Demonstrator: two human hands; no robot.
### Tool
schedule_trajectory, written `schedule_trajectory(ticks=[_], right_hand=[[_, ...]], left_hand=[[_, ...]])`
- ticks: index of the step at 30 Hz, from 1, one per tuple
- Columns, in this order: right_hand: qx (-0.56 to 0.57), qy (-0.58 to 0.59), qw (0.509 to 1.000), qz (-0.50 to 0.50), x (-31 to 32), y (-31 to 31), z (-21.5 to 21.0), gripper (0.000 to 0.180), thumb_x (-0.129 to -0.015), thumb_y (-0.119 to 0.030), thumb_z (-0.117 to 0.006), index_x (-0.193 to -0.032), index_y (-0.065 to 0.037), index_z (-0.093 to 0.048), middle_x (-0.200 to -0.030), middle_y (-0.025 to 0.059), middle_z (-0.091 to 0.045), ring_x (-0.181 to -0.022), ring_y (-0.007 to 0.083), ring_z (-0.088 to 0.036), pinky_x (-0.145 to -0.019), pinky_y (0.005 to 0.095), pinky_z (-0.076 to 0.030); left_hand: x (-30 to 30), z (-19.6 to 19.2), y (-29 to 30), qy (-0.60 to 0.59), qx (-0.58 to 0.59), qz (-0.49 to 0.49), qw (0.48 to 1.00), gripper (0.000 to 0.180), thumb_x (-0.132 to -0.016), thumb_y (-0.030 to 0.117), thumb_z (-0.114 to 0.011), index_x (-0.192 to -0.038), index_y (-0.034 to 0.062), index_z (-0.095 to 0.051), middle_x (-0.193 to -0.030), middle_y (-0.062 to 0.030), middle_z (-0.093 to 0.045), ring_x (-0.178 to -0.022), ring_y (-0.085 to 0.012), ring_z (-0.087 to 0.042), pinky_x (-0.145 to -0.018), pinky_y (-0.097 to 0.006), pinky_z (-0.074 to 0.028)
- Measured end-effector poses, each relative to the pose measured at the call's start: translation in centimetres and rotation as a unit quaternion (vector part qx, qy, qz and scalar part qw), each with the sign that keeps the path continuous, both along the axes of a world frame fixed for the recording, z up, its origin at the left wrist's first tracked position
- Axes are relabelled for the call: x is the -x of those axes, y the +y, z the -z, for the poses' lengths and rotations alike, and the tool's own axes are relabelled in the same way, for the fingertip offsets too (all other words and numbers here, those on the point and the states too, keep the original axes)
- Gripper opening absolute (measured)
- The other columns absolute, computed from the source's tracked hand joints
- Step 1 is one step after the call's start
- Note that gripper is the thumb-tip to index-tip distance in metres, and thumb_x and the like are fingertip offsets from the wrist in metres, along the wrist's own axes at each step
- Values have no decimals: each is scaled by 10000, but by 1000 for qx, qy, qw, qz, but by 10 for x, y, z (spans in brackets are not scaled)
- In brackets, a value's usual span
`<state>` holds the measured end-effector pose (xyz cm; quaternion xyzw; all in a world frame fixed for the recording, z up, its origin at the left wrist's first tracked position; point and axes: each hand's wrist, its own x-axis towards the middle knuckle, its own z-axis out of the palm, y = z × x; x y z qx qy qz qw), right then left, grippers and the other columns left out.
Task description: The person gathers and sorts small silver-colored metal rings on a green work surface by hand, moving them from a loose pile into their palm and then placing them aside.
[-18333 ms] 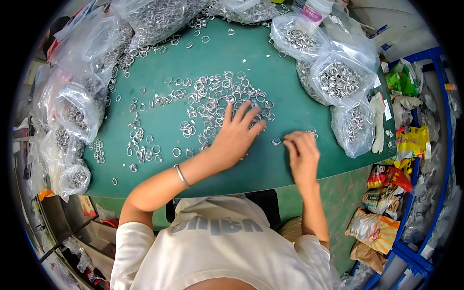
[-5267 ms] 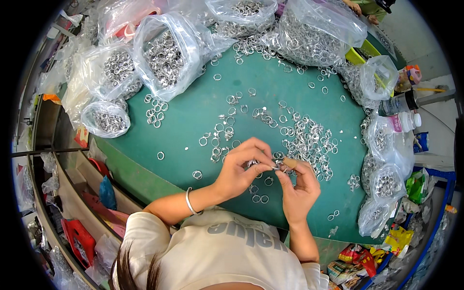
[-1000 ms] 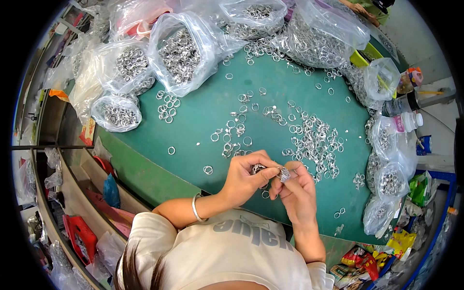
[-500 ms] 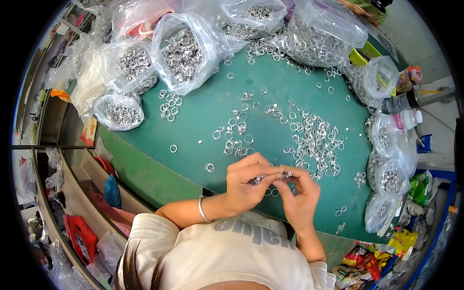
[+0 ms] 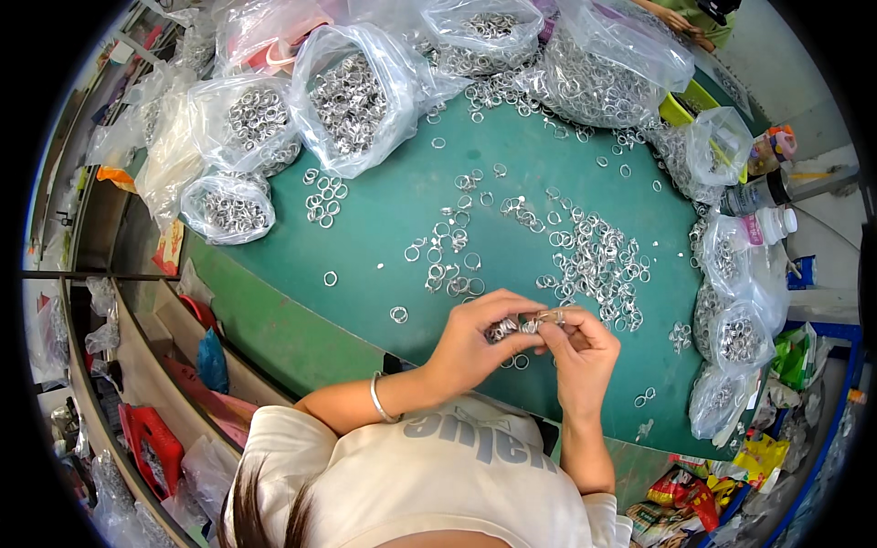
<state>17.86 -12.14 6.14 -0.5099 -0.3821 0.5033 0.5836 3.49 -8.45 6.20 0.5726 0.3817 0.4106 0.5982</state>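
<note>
My left hand [image 5: 464,345] is closed around a bunch of silver rings [image 5: 502,330], which show between thumb and fingers. Close beside it, my right hand [image 5: 586,354] pinches one or more rings [image 5: 550,317] at its fingertips; how many cannot be made out. Both hands meet just above the green tabletop, near its front edge. Past the right hand lies a large loose heap of silver rings [image 5: 594,260]. A smaller scatter of rings [image 5: 448,247] lies beyond the left hand, and a couple more [image 5: 516,362] rest under the hands.
Clear plastic bags of rings line the far side, including a big open bag [image 5: 347,105] and a smaller one [image 5: 228,210]. More bags [image 5: 738,338] stand along the right edge, near a bottle [image 5: 772,225]. A small ring group [image 5: 326,199] lies at the left of the green table [image 5: 365,247].
Both hands have shifted slightly right. The left hand has turned, so more of the rings in it show. The loose heaps look the same.
</note>
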Motion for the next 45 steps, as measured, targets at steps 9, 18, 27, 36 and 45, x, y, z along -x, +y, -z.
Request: schedule_trajectory(ticks=[9, 18, 27, 36, 45], right_hand=[[20, -151, 987, 42, 1, -1, -24, 136, -810, 65, -605, -941, 46, -636, -910, 97, -631, -682, 91, -594, -492, 189, -462], [-35, -75, 995, 55, 4, 2, -18, 92, -796, 102, -578, -869, 45, -569, -850, 90, -602, -724, 114, -554, -601, 234, -466], [22, -283, 959, -29, -9, 6, -22, 109, -791, 104, -586, -874, 43, -552, -797, 107, -594, -682, 151, -567, -557, 248, -456], [104, -21, 987, -117, -15, 14, -16, 80, -851, 65, -556, -926, 41, -545, -814, 73, -584, -683, 94, -552, -541, 221, -494], [50, 47, 997, 22, -16, 22, -6, 61, -874, 23, -540, -931, 39, -556, -810, 82, -589, -673, 113, -559, -517, 261, -513]], left_hand=[[11, 8, 10, 3, -165, 22, 986, 192, -710, -36, -706, -894, -5, -662, -892, -93, -635, -754, -176, -620, -630, -260, -490], [14, 2, 19, -4, -145, 55, 988, 137, -698, -52, -710, -814, -12, -649, -820, -114, -660, -709, -169, -625, -606, -251, -504], [10, 14, 14, -4, -91, -5, 996, 105, -754, 27, -712, -826, -10, -646, -819, -107, -663, -672, -132, -602, -575, -241, -463], [9, 21, 19, -107, 229, 35, 967, 119, -845, 86, -639, -872, -30, -644, -751, -55, -625, -533, -49, -420, -445, -187, -300], [0, 36, 20, -171, 220, -74, 957, 127, -862, 50, -586, -964, -21, -611, -831, -118, -637, -532, -66, -455, -449, -199, -348]])
